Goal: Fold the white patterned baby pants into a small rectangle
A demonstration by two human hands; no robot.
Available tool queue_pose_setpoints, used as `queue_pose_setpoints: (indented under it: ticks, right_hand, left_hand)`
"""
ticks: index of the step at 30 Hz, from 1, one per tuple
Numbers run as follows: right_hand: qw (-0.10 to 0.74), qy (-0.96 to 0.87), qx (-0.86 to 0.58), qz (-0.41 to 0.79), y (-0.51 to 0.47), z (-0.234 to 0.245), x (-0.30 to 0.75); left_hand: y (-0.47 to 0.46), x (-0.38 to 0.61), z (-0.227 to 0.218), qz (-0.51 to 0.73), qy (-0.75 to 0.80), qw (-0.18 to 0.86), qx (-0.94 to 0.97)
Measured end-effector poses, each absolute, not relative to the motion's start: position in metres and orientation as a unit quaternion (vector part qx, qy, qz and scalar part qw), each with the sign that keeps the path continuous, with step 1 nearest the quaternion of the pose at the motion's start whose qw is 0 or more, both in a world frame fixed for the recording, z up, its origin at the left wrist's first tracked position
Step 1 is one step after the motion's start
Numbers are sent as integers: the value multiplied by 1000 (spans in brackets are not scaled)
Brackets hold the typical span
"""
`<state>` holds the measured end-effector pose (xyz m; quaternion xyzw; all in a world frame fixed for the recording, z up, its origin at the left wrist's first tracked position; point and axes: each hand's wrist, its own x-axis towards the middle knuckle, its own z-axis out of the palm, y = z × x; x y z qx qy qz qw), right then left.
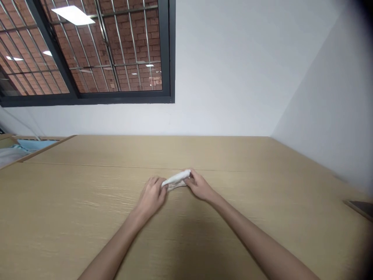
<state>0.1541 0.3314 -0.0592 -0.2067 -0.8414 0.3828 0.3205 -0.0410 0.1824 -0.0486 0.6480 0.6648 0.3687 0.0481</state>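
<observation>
A small white cloth, bunched into a short roll, lies on the light wooden table in the middle of the view. My left hand pinches the cloth's left end with fingers closed. My right hand grips the right end, fingers curled over it. Both forearms reach in from the bottom edge.
A white wall rises behind the table, with a dark-framed window showing a brick wall at upper left. Pale blue and white things lie at the far left edge. A dark flat object sits at the right table edge.
</observation>
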Motion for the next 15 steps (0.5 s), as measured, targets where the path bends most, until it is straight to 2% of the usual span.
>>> queue_pose_setpoints:
  ticks: [3, 7, 11, 15]
  right_hand:
    - [330, -801, -262, 426, 334, -55, 149]
    - [325, -796, -328, 391, 346, -52, 130]
    - [319, -814, -374, 310, 363, -50, 104]
    - [309, -833, -377, 260, 365, -44, 86]
  left_hand:
    - [181, -36, -45, 419, 666, 112, 607]
    - [183, -34, -55, 437, 682, 156, 566]
    - [183, -35, -63, 403, 714, 131, 558]
    - [183, -34, -66, 376, 748, 55, 545]
